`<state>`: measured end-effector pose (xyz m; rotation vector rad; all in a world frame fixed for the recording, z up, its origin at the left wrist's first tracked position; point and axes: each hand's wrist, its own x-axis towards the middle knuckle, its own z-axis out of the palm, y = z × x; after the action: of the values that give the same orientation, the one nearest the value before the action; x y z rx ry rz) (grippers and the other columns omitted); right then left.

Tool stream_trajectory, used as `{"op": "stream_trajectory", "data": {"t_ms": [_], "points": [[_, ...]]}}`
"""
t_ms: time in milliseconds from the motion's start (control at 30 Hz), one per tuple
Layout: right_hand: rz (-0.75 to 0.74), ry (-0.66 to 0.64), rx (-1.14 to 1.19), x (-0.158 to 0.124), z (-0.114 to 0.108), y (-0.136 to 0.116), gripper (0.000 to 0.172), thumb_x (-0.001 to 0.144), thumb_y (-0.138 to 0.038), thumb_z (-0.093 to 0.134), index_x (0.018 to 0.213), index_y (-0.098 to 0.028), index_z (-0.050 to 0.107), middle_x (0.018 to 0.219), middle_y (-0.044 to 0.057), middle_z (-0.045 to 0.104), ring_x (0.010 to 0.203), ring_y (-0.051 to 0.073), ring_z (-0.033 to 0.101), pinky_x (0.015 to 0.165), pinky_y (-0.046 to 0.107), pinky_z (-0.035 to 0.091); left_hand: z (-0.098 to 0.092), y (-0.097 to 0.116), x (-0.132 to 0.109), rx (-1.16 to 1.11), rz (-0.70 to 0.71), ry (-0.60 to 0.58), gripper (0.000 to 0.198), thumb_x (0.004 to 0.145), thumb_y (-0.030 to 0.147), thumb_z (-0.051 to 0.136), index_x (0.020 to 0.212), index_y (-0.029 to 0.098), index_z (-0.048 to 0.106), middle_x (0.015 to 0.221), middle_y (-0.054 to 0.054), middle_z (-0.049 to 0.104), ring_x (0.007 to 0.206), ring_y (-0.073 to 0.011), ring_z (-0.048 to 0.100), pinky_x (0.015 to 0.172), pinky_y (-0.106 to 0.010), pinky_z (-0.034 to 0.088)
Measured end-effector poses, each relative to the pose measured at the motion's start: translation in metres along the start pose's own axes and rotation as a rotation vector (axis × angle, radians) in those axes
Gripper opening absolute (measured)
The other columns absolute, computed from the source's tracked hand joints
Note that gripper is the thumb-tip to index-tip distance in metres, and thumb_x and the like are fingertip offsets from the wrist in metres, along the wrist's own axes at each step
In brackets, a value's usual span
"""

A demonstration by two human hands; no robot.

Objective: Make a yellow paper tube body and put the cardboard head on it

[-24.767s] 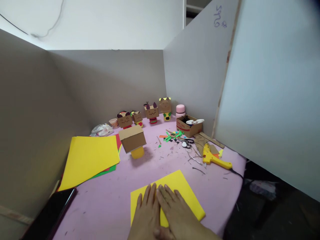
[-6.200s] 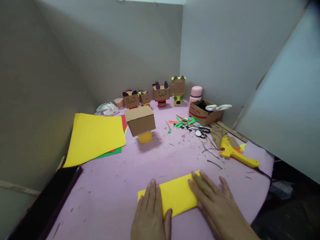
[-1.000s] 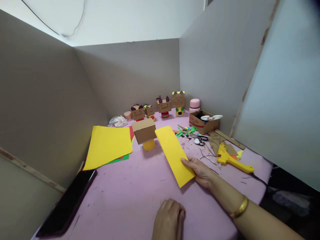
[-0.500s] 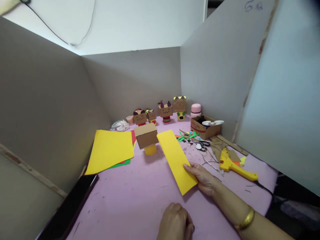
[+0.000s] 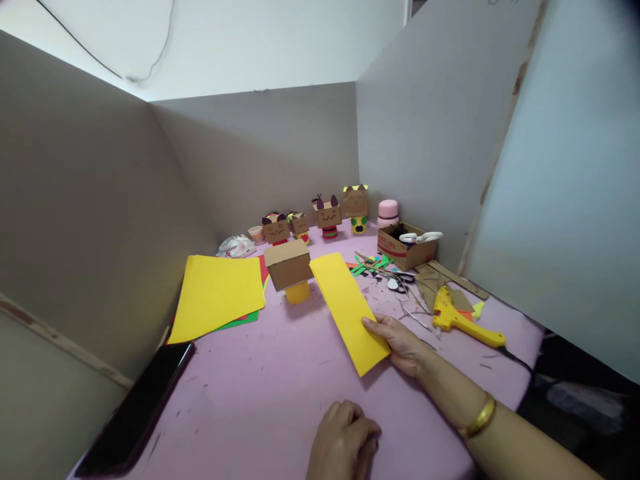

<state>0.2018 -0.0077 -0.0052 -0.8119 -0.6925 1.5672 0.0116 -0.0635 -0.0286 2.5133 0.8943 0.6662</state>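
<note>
A long yellow paper strip (image 5: 345,307), seemingly doubled over, is pinched near its lower right end by my right hand (image 5: 403,343), thumb on top. Its far end points away toward a cardboard box head on a yellow base (image 5: 289,267), just left of the strip. At the near side of the table, my left hand (image 5: 343,440) is closed in a loose fist, knuckles up, with nothing visible in it. A gold bangle (image 5: 481,415) circles my right wrist.
Sheets of yellow paper (image 5: 220,293) lie over red and green ones at left, near a black phone (image 5: 140,410). Right stand a yellow glue gun (image 5: 463,320), scissors (image 5: 397,285), paper scraps (image 5: 370,265) and a small carton (image 5: 405,250). Cardboard figures (image 5: 327,217) line the back.
The view has tilted and shifted slightly. My right hand keeps its hold on the yellow paper strip. My left fist has turned a little, its thumb side now showing more.
</note>
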Motion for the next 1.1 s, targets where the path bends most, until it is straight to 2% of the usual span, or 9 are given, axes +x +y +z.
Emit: {"op": "stream_trajectory", "data": {"t_ms": [133,300,433,500,633,767,900,1100], "points": [[0.003,-0.012,0.0,-0.001,0.0,0.001,0.031,0.067,-0.031,0.074,0.09,-0.011,0.067,0.074,0.006,0.072,0.06,0.015,0.066,0.06,0.022,0.049,0.0,0.001,0.003,-0.044,-0.03,-0.038,0.022,0.07,0.003,0.053,0.077,0.021,0.062,0.079,-0.003,0.062,0.077,-0.0164,0.056,0.066,-0.025,0.045],[0.008,-0.015,-0.001,-0.001,0.0,0.0,0.03,0.068,-0.031,0.074,0.09,-0.012,0.068,0.074,0.005,0.072,0.06,0.014,0.065,0.059,0.022,0.049,-0.013,0.003,0.004,-0.12,-0.045,-0.13,0.021,0.068,-0.001,0.052,0.068,0.019,0.059,0.078,-0.002,0.061,0.077,-0.0144,0.056,0.069,-0.024,0.044],[0.016,-0.027,-0.004,-0.001,-0.001,0.001,0.032,0.067,-0.032,0.075,0.09,-0.011,0.068,0.074,0.006,0.072,0.06,0.015,0.066,0.059,0.023,0.049,-0.019,0.005,0.004,-0.161,-0.087,-0.153,0.016,0.074,0.003,0.048,0.071,0.018,0.055,0.077,-0.003,0.061,0.077,-0.0142,0.055,0.07,-0.024,0.043],[0.019,-0.025,-0.008,0.0,-0.002,0.002,0.033,0.067,-0.032,0.075,0.09,-0.011,0.068,0.074,0.006,0.072,0.06,0.016,0.066,0.06,0.023,0.049,-0.017,0.008,0.006,-0.127,-0.135,-0.13,0.015,0.078,0.006,0.046,0.074,0.017,0.056,0.076,-0.003,0.061,0.076,-0.0153,0.055,0.07,-0.026,0.043],[0.024,-0.016,-0.016,0.0,-0.002,0.003,0.033,0.066,-0.033,0.075,0.09,-0.011,0.068,0.074,0.007,0.072,0.061,0.016,0.066,0.06,0.024,0.049,-0.009,0.016,0.013,-0.014,-0.225,-0.127,0.013,0.076,0.01,0.051,0.077,0.018,0.061,0.079,-0.005,0.062,0.079,-0.019,0.055,0.071,-0.03,0.042],[0.029,-0.016,-0.026,0.001,-0.002,0.003,0.034,0.065,-0.033,0.075,0.09,-0.011,0.068,0.075,0.007,0.072,0.062,0.017,0.066,0.061,0.024,0.049,0.0,0.016,0.018,0.044,-0.202,-0.203,0.017,0.076,0.009,0.049,0.075,0.017,0.064,0.08,-0.007,0.064,0.081,-0.0201,0.055,0.074,-0.031,0.04],[0.028,-0.026,-0.029,0.001,-0.002,0.005,0.032,0.066,-0.034,0.075,0.086,-0.012,0.067,0.073,0.006,0.072,0.062,0.016,0.066,0.06,0.024,0.049,0.008,0.007,0.02,0.073,-0.194,-0.213,0.015,0.068,0.006,0.052,0.072,0.014,0.063,0.077,-0.01,0.064,0.078,-0.0234,0.054,0.07,-0.034,0.038],[0.027,-0.034,-0.029,0.003,-0.004,0.007,0.028,0.068,-0.033,0.073,0.085,-0.011,0.067,0.073,0.006,0.072,0.059,0.015,0.065,0.058,0.023,0.048,0.015,-0.009,0.02,0.048,-0.108,-0.195,0.018,0.061,0.003,0.05,0.068,0.017,0.057,0.072,-0.005,0.06,0.07,-0.0188,0.049,0.063,-0.03,0.033]]}}
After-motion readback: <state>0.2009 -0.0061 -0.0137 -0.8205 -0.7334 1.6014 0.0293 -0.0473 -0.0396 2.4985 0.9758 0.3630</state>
